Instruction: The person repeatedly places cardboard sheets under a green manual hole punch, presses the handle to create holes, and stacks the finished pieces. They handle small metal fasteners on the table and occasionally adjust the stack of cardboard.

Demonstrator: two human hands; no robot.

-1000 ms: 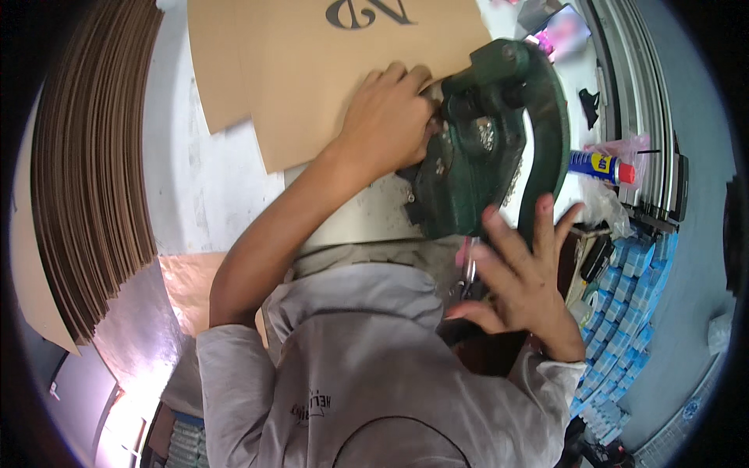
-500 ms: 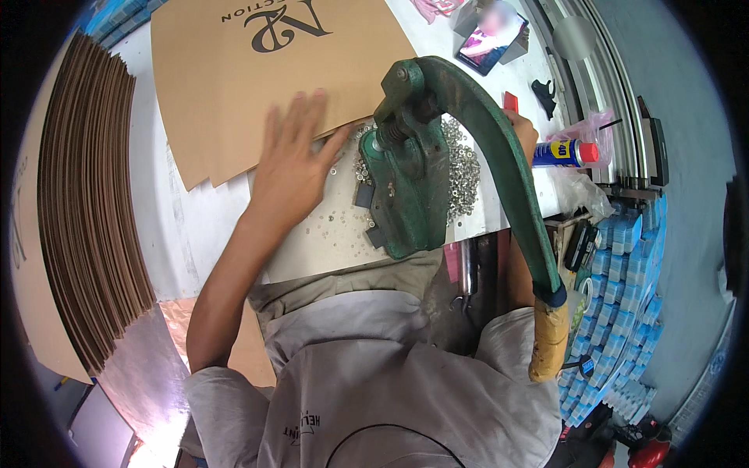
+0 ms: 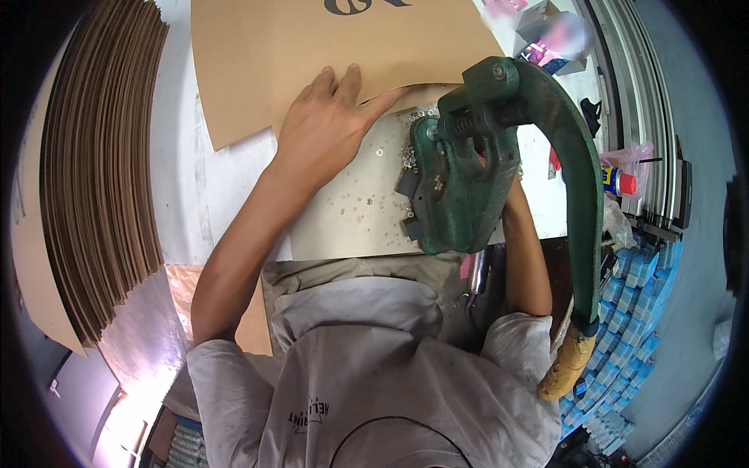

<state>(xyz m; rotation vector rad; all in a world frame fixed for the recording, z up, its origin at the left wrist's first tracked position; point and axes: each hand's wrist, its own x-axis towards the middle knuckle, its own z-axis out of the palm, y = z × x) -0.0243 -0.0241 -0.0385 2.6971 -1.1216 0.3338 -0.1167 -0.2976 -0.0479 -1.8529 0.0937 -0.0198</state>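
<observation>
My left hand (image 3: 324, 125) lies on a brown cardboard sheet (image 3: 273, 47) with dark print, its fingers spread and the thumb along the sheet's near edge. That edge bows up a little between my thumb and the green eyelet press (image 3: 468, 179). The press stands right of my left hand, its long curved lever (image 3: 581, 179) ending in a tan wrapped grip (image 3: 568, 363). My right forearm (image 3: 524, 257) reaches up behind the press body, which hides most of that hand and its fingers. Small metal eyelets (image 3: 409, 156) lie by the press base.
A tall stack of brown cardboard sheets (image 3: 101, 179) stands at the left. Beyond the lever are a spray can with a red cap (image 3: 626, 184), a clear plastic bag (image 3: 618, 226) and a black clip-like object (image 3: 591, 117). Blue packets (image 3: 632, 312) are piled at the lower right.
The view has shifted, so the press appears further right. My right hand has moved from beyond the lever to behind the press body. My left hand stays on the cardboard, now sharp rather than blurred.
</observation>
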